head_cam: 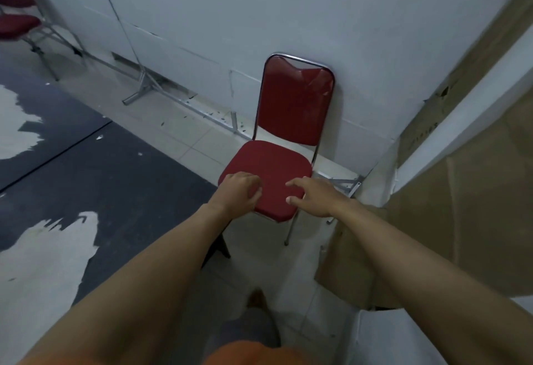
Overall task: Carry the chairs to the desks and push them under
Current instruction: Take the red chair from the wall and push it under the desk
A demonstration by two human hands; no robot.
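From the head view, we saw the red padded chair (291, 110) with its chrome-framed back against the white wall (288, 4). Cardboard (461, 220) crowded its right side, and open floor (101, 177) lay to its left. Our left hand (239, 191) was at the seat's front-left corner, fingers curled; we could not tell if they gripped. Our right hand (314, 197) spread its fingers wide over the seat's front edge.
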